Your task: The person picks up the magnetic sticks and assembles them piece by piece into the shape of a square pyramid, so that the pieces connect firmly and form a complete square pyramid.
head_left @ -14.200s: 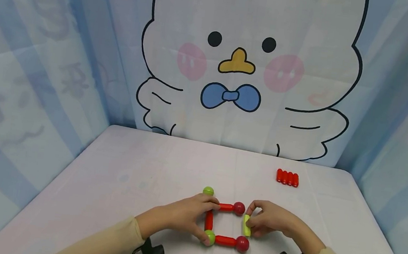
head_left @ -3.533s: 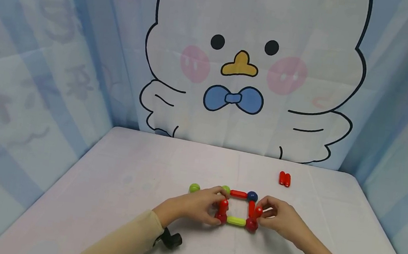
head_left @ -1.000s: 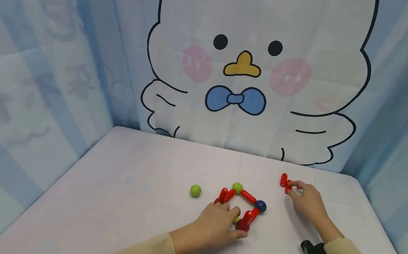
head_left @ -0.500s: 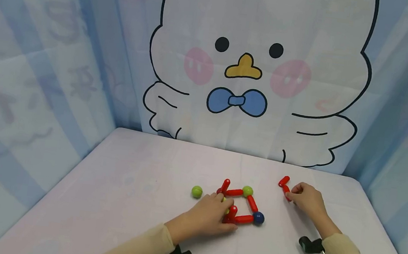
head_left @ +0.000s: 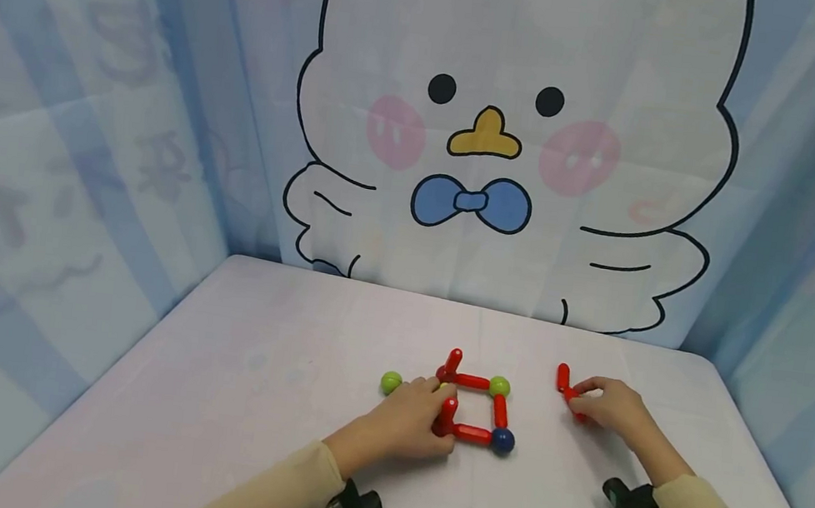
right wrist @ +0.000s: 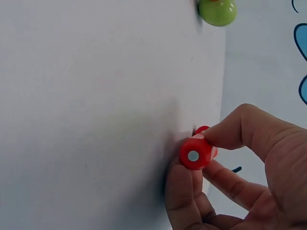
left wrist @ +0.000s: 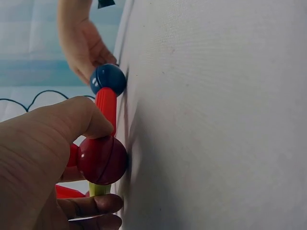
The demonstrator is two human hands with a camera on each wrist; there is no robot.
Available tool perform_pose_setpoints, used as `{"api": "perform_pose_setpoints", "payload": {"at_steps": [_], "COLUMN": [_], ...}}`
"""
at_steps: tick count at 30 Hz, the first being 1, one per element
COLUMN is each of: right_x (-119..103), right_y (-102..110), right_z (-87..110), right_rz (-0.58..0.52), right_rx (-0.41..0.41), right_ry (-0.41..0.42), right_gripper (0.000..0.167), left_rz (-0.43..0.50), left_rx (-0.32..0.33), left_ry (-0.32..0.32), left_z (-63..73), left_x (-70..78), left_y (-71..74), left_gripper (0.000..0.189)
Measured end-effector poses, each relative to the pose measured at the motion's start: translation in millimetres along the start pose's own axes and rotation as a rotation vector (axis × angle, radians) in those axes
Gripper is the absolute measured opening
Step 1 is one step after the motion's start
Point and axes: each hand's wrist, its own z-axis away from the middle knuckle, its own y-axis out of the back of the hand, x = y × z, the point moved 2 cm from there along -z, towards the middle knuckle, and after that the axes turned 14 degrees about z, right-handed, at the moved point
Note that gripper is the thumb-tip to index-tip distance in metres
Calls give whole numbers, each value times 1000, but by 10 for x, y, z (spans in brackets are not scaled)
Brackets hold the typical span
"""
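Note:
A square of magnetic rods and balls lies mid-table. Its red rods [head_left: 471, 435], blue ball [head_left: 503, 441] and green ball [head_left: 500, 387] show, and two red rods [head_left: 448, 414] stand up from its left corners. My left hand [head_left: 396, 420] grips its left side, thumb at the dark red ball [left wrist: 101, 160] and fingers by the yellow-green rod [left wrist: 98, 188], partly hidden. To the right, my right hand [head_left: 609, 407] pinches a red magnetic rod [right wrist: 192, 164] between thumb and fingers, low over the table. A second red rod [head_left: 563, 376] meets its far end at an angle.
A loose green ball [head_left: 390, 383] sits just left of the square, beside my left hand. The pale table [head_left: 277, 340] ends at a printed curtain [head_left: 467, 261] behind, with blue curtains at both sides.
Within the last second, my left hand has turned the square clockwise, its blue corner coming nearer. My right hand has drawn one red rod nearer, the other trailing. Earlier, several rods lay back right.

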Motion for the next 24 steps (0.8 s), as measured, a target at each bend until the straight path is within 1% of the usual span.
{"api": "perform_pose_setpoints", "payload": {"at_steps": [3,6,10,12,14,18,24], "right_x": [20,35,61,76,87,63,-104], "right_y": [-8,-9,5,12,17,28,56], "right_z": [14,23,29,28,33,71,204], "right_rz": [45,108,164,162,138,95,42], "right_rx": [20,57,107,115,113,125,143], "right_ry": [39,54,34,24,19,52,113], "right_gripper": [49,45,39,39,41,42,45], "left_rz": [3,5,0,0,0,0,7], "left_rx": [-2,-4,5,8,6,-2,-2], "left_ry": [6,6,-2,-5,-5,-4,-17], "left_z": [1,2,-2,-6,-10,-13,-17], "left_x": [-11,-15,-15,-16,-19,-26,-35], "left_y": [-11,-19,-17,-14,-10,-4,5], "left_gripper": [55,55,53,52,51,52,48]}}
